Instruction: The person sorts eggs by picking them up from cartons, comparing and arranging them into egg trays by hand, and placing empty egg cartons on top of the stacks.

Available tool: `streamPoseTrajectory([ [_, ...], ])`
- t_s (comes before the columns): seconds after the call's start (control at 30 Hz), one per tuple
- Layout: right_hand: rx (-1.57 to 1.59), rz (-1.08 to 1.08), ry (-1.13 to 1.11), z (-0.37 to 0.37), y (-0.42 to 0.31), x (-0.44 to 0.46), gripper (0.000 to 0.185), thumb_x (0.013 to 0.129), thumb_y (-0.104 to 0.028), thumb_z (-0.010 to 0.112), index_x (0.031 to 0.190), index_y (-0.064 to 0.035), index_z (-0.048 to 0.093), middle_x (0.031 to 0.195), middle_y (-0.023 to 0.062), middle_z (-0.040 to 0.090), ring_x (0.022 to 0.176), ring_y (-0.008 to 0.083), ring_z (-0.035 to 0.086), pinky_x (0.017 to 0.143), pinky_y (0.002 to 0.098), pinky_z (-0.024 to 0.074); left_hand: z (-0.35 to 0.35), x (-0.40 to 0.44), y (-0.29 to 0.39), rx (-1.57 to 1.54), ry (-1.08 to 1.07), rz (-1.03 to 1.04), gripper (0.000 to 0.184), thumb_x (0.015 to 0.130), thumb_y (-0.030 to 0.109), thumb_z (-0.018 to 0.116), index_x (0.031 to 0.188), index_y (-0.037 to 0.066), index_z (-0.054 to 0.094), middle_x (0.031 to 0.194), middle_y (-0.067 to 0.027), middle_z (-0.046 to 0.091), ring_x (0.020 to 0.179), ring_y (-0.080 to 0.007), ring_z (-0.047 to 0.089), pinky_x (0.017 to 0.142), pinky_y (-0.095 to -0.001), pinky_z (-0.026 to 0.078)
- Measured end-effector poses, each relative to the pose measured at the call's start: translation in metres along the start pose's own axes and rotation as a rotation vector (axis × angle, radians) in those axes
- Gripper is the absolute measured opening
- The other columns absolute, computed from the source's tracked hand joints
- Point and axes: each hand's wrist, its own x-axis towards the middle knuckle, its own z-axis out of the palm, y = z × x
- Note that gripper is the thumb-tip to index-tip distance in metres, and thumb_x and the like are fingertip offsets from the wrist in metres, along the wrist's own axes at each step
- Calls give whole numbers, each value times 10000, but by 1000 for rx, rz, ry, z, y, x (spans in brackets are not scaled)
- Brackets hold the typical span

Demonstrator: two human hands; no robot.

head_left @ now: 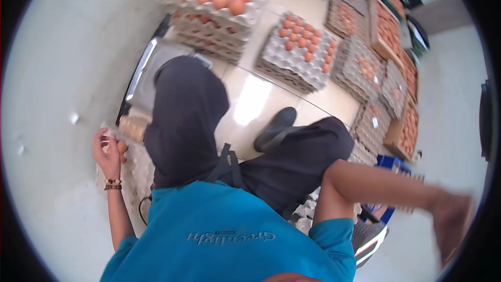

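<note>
My left hand [107, 155] is at the left edge of a grey cardboard egg tray [136, 169] beside my left leg. Its fingers curl at the tray's far corner, and the thumb lies close to a brown egg [122, 147]. What sits under the fingers is partly hidden. Far out on the right, my right hand [455, 216] hangs away from the trays, smeared by motion, so its fingers cannot be made out.
A tall stack of filled egg trays [209, 13] stands ahead, near a grey metal case [156, 68]. A lower tray stack [297, 57] is partly filled. More trays and wooden egg crates [386, 31] line the right. A blue crate [394, 164] sits near my right arm.
</note>
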Motion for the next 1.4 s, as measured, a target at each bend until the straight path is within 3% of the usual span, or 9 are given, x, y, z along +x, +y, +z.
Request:
streamPoseTrajectory([
  [0.13, 68, 215, -134, 85, 127, 16, 199, 822, -207, 689, 907, -96, 548, 879, 10, 551, 930, 119, 527, 852, 325, 389, 54, 85, 125, -194, 134, 294, 247, 881, -9, 638, 1127, 18, 632, 975, -52, 619, 780, -134, 562, 758, -276, 466],
  [0.2, 69, 412, -77, 174, 238, -8, 354, 888, -166, 651, 1190, 7, 586, 1112, 96, 645, 1070, 159, 584, 936, 329, 435, 85, 120, 185, -267, 3, 443, 276, 907, 30, 634, 1182, 26, 617, 1056, -45, 654, 851, -123, 591, 804, -285, 488],
  [0.33, -323, 1207, 238, 130, 391, -124, 296, 895, -196, 595, 1097, 11, 655, 974, 115, 694, 845, 176, 670, 707, 326, 535, 154, 167, 307, -394, -552, 699, 325, 908, 125, 640, 1222, 47, 609, 1119, -104, 666, 939, -180, 631, 847, -337, 500],
  [0.4, -795, 1454, -109, 100, 422, -199, 226, 840, -176, 622, 961, -2, 701, 726, 69, 663, 562, 187, 631, 514, 335, 510, 208, 180, 324, -276, -739, 840, 353, 918, 215, 623, 1232, 56, 605, 1119, -143, 665, 996, -244, 642, 879, -365, 501],
  [0.5, -1097, 1689, -627, 60, 444, -255, 252, 781, -180, 667, 974, -24, 713, 836, 117, 696, 710, 228, 682, 588, 352, 549, 272, 178, 340, -2, -1010, 873, 368, 906, 266, 601, 1215, 66, 612, 1122, -183, 655, 1049, -303, 638, 905, -408, 504],
  [0.7, -1393, 1356, -730, 63, 505, -264, 334, 764, -198, 682, 1075, -82, 710, 1091, 190, 695, 1013, 313, 681, 892, 397, 534, 300, 154, 355, 453, -1128, 840, 241, 817, 143, 609, 1043, 74, 660, 1038, -162, 684, 981, -327, 674, 822, -451, 545],
  [0.93, -1548, 1520, -346, 146, 557, -248, 379, 790, -291, 698, 1073, -39, 695, 1087, 157, 700, 1011, 306, 686, 875, 411, 542, 322, 114, 361, 469, -1004, 921, 248, 807, 172, 671, 1050, 126, 675, 1000, -71, 691, 978, -230, 664, 769, -377, 497],
  [1.2, -1512, 1528, -371, 135, 563, -245, 349, 749, -310, 704, 929, -11, 703, 924, 143, 715, 859, 270, 701, 721, 395, 558, 318, 123, 370, 601, -1109, 849, 275, 924, 225, 591, 1174, 136, 664, 1101, -44, 676, 1065, -224, 630, 904, -435, 448],
  [1.4, 17, 1465, 621, 43, 557, -277, 359, 775, -324, 614, 951, -11, 621, 885, 120, 614, 773, 240, 627, 637, 326, 546, 314, 123, 365, 532, -1049, 868, 291, 831, 167, 654, 1118, 119, 653, 1045, -66, 668, 1025, -220, 631, 810, -368, 472],
])
